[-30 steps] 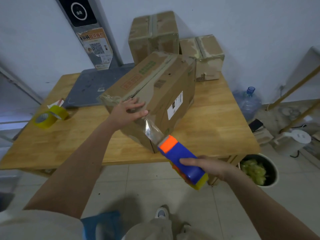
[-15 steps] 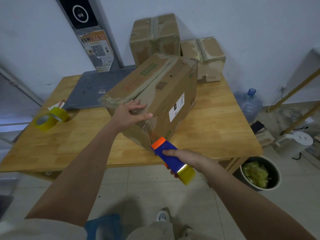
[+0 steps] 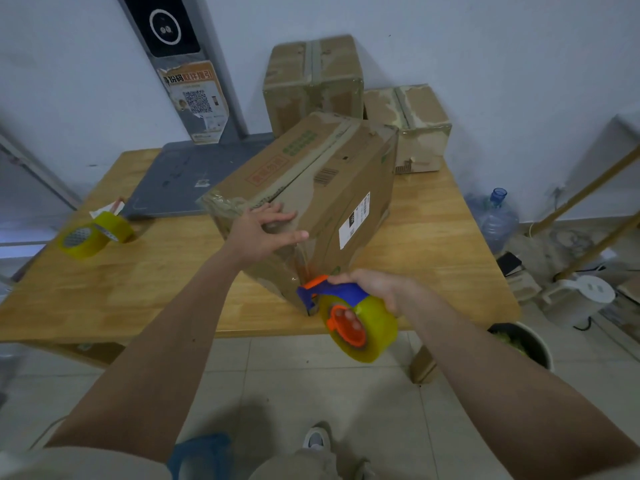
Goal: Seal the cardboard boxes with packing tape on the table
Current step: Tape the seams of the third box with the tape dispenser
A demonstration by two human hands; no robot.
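Note:
A large cardboard box [image 3: 332,188] stands tilted on the wooden table [image 3: 138,282], its near corner at the table's front edge. My left hand [image 3: 263,233] lies flat with spread fingers on the box's near top edge, over glossy tape. My right hand [image 3: 377,289] grips a blue and orange tape dispenser [image 3: 346,313] carrying a yellowish tape roll, its front end against the bottom of the box's near corner. Clear tape runs down that corner. Two smaller taped boxes, one tall [image 3: 311,81] and one low [image 3: 412,126], stand at the back against the wall.
A loose yellow tape roll [image 3: 93,233] lies at the table's left. A dark grey mat [image 3: 194,174] covers the back left. On the floor to the right are a water bottle [image 3: 495,220], a white kettle [image 3: 578,299] and a bin [image 3: 526,344].
My right hand has brought the dispenser down to the foot of the box's near corner and turned it, so the roll now faces me. The left hand stays on the box.

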